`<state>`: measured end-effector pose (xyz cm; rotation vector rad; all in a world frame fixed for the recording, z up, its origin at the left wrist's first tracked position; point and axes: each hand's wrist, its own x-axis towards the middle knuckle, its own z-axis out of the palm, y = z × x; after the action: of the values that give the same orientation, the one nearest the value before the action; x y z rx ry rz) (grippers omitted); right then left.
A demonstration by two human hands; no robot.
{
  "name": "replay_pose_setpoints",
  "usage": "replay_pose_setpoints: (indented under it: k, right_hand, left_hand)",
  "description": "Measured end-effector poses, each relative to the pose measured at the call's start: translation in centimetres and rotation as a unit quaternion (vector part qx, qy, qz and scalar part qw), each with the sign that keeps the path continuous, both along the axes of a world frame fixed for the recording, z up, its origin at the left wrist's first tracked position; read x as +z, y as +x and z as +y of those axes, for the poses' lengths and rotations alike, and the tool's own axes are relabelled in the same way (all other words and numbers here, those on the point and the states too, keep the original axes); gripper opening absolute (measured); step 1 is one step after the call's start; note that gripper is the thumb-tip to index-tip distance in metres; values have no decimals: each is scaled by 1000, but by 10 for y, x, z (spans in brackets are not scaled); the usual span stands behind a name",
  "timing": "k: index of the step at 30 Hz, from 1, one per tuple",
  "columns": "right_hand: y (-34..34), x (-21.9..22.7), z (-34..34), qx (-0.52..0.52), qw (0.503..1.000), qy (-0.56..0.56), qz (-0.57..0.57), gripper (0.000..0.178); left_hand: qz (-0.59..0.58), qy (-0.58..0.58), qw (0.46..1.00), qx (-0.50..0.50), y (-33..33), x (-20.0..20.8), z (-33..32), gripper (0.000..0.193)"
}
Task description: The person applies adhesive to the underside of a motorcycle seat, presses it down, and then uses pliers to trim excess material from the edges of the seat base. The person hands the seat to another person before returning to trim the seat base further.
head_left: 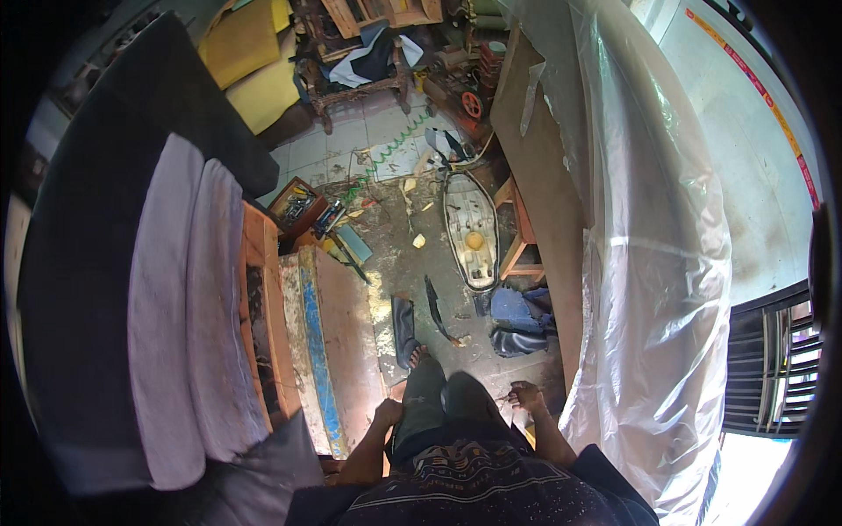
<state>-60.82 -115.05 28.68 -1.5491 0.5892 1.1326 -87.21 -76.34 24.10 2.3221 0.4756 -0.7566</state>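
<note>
Dark printed shirt fills the bottom edge, with the person's knees in grey trousers just above it. One bare foot rests on the floor beside a black sandal.

At the person's left stands a worn wooden board with a blue painted strip, leaning against an orange wooden frame; beyond that lie grey cushions on a dark sofa. At the right a sheet of clear plastic hangs over a tall brown panel. Ahead on the floor lies a white motorcycle seat base, a small wooden stool just beside it, a blue cloth near it and a green coiled hose farther off. The floor is dirty concrete strewn with scraps, turning to pale tiles farther away.

The left hand is closed into a loose fist resting by the left knee, touching the board's edge; whether it holds anything I cannot tell. The right hand hangs low beside the right knee, fingers partly spread, seemingly pinching something thin, too small to make out.
</note>
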Motion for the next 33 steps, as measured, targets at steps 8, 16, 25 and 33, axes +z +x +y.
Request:
replay_pose_setpoints:
  k: [8, 16, 25, 33]
  right_hand:
    - [44, -21, 5, 288, 931, -99, -203, 27]
    - [134, -68, 101, 612, 661, -164, -402, 30]
    - [326, -56, 124, 96, 984, 139, -51, 24]
    - [416, 0, 185, -30, 999, 0, 21, 17]
  left_hand:
    - [7, -259, 826, 500, 107, 100, 100, 32]
    - [103, -377, 708, 589, 93, 92, 131, 23]
    - [30, -279, 728, 625, 271, 138, 178, 22]
    - [5, -220, 824, 522, 414, 149, 224, 29]
